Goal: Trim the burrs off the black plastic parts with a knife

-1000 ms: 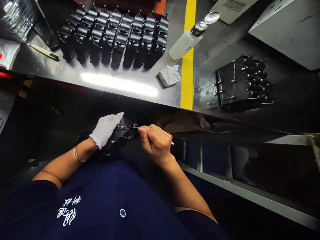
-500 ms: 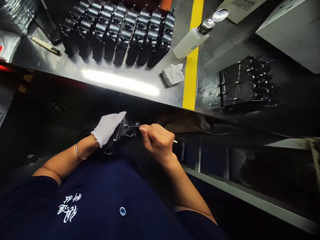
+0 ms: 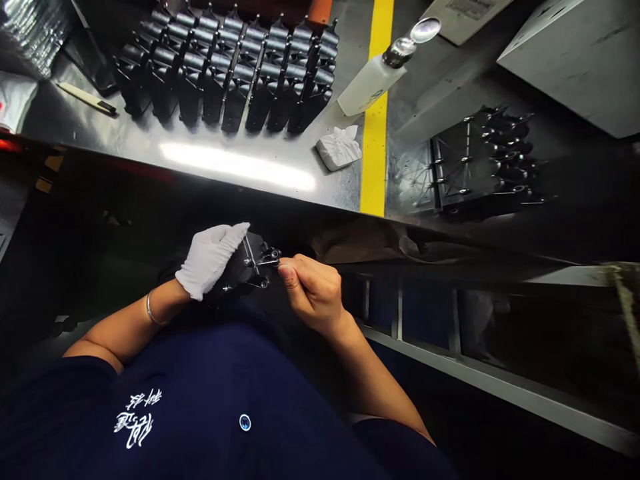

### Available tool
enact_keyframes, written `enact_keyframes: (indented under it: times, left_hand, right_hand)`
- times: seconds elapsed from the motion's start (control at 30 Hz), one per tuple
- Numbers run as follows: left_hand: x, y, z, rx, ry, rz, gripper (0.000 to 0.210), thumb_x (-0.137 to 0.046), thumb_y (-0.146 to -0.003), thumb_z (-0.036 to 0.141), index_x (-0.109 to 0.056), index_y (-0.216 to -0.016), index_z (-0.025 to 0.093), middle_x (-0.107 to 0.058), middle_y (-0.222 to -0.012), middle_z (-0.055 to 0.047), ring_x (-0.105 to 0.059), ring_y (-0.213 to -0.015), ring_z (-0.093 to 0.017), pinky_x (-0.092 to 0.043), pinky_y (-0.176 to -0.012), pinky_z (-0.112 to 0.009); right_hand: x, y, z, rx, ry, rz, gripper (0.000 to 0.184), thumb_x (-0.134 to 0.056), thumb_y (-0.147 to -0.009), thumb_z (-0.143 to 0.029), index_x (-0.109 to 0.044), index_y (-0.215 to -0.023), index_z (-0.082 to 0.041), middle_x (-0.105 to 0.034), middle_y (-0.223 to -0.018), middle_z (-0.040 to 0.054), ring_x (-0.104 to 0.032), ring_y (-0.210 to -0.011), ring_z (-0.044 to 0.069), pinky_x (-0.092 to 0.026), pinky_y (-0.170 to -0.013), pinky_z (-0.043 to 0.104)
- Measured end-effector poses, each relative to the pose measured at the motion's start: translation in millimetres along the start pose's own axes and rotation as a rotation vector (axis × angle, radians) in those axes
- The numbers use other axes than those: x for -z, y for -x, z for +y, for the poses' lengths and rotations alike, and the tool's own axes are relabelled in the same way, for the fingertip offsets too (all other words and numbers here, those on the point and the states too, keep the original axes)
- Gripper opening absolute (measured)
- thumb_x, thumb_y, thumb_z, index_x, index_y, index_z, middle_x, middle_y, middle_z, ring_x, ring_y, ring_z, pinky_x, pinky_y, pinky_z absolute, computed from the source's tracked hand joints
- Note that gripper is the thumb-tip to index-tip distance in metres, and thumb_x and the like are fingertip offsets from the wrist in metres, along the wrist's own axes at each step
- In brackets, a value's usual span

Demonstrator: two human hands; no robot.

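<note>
Gloved left hand (image 3: 211, 259) grips a black part (image 3: 249, 267); right hand (image 3: 316, 288) pinches a thin stick (image 3: 273, 262) at its edge

Your glove (image 3: 207, 263) is matt cloth, like your shirt (image 3: 200, 387); the part (image 3: 248, 269) you hold looks smooth and glossy. Your desk (image 3: 280, 153) is shiny, smooth metal, the bottle (image 3: 369, 85) translucent plastic under a mirror-bright cap (image 3: 400, 52), your bracelet (image 3: 149, 309) polished metal.

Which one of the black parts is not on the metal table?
The black part in the gloved left hand; the others rest on the metal table, on both sides of the yellow stripe.
</note>
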State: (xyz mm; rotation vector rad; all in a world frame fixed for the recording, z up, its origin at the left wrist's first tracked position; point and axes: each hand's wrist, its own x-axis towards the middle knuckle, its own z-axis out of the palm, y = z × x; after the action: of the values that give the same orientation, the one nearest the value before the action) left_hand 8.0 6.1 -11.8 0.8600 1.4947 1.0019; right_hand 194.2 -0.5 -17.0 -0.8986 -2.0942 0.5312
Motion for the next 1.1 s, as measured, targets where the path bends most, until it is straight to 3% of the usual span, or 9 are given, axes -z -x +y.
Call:
enact_keyframes:
  times: [0.13, 0.33, 0.47, 0.6, 0.7, 0.83, 0.93, 1.03, 1.1]
  left_hand:
    - [1.2, 2, -2, -0.057, -0.033, 0.021, 0.049, -0.065, -0.075, 0.058, -0.05, -0.054, 0.017, -0.044, -0.053, 0.005, -0.038, -0.053, -0.007, -0.034, -0.049, -0.021]
    - [0.4, 14, -3, -0.147, -0.025, 0.026, 0.038, -0.07, -0.072, 0.05, -0.061, -0.059, 0.015, -0.053, -0.057, 0.003, -0.045, -0.056, -0.009, -0.038, -0.052, -0.022]
    - [-1.0, 19, -5, -0.206, -0.025, -0.008, 0.036, -0.071, -0.072, 0.049, -0.063, -0.06, 0.016, -0.054, -0.057, 0.002, -0.046, -0.056, -0.009, -0.039, -0.053, -0.023]
    - [-2.4, 15, -5, -0.279, -0.054, -0.001, 0.036, -0.071, -0.073, 0.048, -0.063, -0.06, 0.016, -0.052, -0.056, 0.003, -0.045, -0.055, -0.009, -0.039, -0.053, -0.023]
    - [-4.3, 12, -3, -0.293, -0.054, -0.002, 0.036, -0.07, -0.074, 0.048, -0.063, -0.06, 0.016, -0.053, -0.057, 0.003, -0.046, -0.055, -0.009, -0.04, -0.054, -0.022]
    - [-8.9, 12, -3, -0.277, -0.065, 0.009, 0.035, -0.069, -0.074, 0.048, -0.064, -0.06, 0.016, -0.054, -0.057, 0.002, -0.046, -0.055, -0.009, -0.039, -0.053, -0.022]
    - [-12.3, 12, -3, -0.259, -0.071, 0.045, 0.035, -0.069, -0.073, 0.048, -0.064, -0.061, 0.016, -0.054, -0.057, 0.003, -0.046, -0.056, -0.009, -0.039, -0.054, -0.023]
    - [-11.4, 9, 2, -0.222, -0.073, 0.076, 0.035, -0.067, -0.074, 0.049, -0.063, -0.062, 0.016, -0.055, -0.059, 0.003, -0.046, -0.058, -0.01, -0.04, -0.057, -0.023]
    - [-6.6, 4, 8, -0.125, -0.099, -0.041, 0.036, -0.069, -0.071, 0.051, -0.063, -0.065, 0.016, -0.056, -0.061, 0.002, -0.048, -0.06, -0.011, -0.04, -0.058, -0.024]
  right_hand:
    - [3, 0, -6, -0.048, -0.064, -0.112, 0.019, -0.048, -0.093, -0.014, -0.059, -0.077, -0.016, -0.052, -0.058, -0.0011, -0.045, -0.049, 0.009, -0.037, -0.05, 0.022]
    - [16, 1, -9, -0.156, -0.274, -0.329, 0.041, -0.043, -0.096, -0.021, -0.034, -0.056, -0.02, -0.031, -0.053, -0.0058, -0.027, -0.047, 0.006, -0.026, -0.045, 0.021]
    - [18, 10, -3, -0.136, -0.592, -0.479, 0.041, -0.042, -0.099, -0.029, -0.048, -0.06, -0.018, -0.038, -0.051, -0.0046, -0.036, -0.046, 0.006, -0.031, -0.046, 0.02]
    - [15, 19, -1, -0.102, -0.704, -0.3, 0.047, -0.038, -0.099, -0.046, -0.062, -0.073, -0.015, -0.045, -0.05, -0.0023, -0.042, -0.044, 0.008, -0.035, -0.046, 0.023]
    - [12, 20, -2, -0.038, -0.321, -0.115, 0.05, -0.043, -0.093, -0.057, -0.059, -0.07, -0.016, -0.043, -0.052, -0.0024, -0.039, -0.046, 0.009, -0.03, -0.046, 0.025]
    - [9, 15, 0, 0.109, 0.047, -0.11, 0.053, -0.052, -0.091, -0.055, -0.042, -0.052, -0.019, -0.039, -0.049, -0.0035, -0.035, -0.048, 0.009, -0.024, -0.048, 0.026]
    - [7, 13, 4, 0.154, 0.014, -0.152, 0.051, -0.055, -0.093, -0.044, -0.04, -0.05, -0.019, -0.041, -0.048, -0.0037, -0.037, -0.047, 0.008, -0.024, -0.048, 0.026]
    - [1, 13, 9, 0.135, -0.11, -0.056, 0.043, -0.062, -0.089, -0.039, -0.046, -0.055, -0.018, -0.046, -0.049, -0.0041, -0.04, -0.047, 0.008, -0.029, -0.049, 0.023]
    - [-1, 11, 13, 0.101, -0.192, 0.018, 0.04, -0.066, -0.086, -0.042, -0.049, -0.058, -0.017, -0.047, -0.05, -0.0046, -0.041, -0.047, 0.007, -0.031, -0.048, 0.022]
